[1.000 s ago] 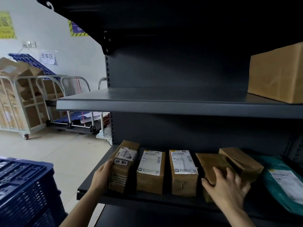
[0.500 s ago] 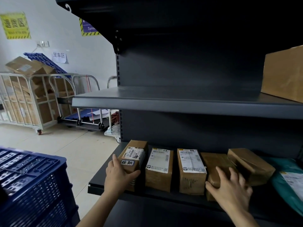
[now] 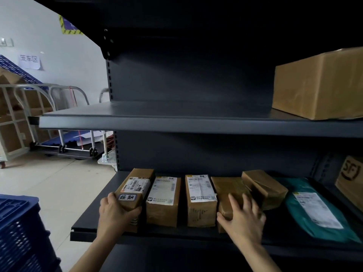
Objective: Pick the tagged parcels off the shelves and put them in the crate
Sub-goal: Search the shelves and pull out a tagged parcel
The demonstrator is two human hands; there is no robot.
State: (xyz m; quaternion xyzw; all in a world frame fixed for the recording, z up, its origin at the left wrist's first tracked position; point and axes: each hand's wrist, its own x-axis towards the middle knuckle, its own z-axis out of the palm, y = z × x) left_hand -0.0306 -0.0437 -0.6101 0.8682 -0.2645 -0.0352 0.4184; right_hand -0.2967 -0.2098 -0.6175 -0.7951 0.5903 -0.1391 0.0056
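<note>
Parcel I'm after is the leftmost in the row: a brown cardboard box (image 3: pixel 135 185) with a white shipping label and a small white tag (image 3: pixel 127 197) in dark characters near its front. It sits low and left of centre in the frame on the dark metal lower shelf (image 3: pixel 94 216). Its long axis runs front to back, short end facing me, and my left hand (image 3: pixel 115 213) is clamped round that near end. Right hand (image 3: pixel 243 216) lies flat, fingers spread, on a plain brown taped box (image 3: pixel 227 187) three along, gripping nothing. Blue plastic slatted crate (image 3: pixel 17 228) is in the bottom left corner, same side as the holding hand, so I reckon it's pull straight out, then swing down-left.
</note>
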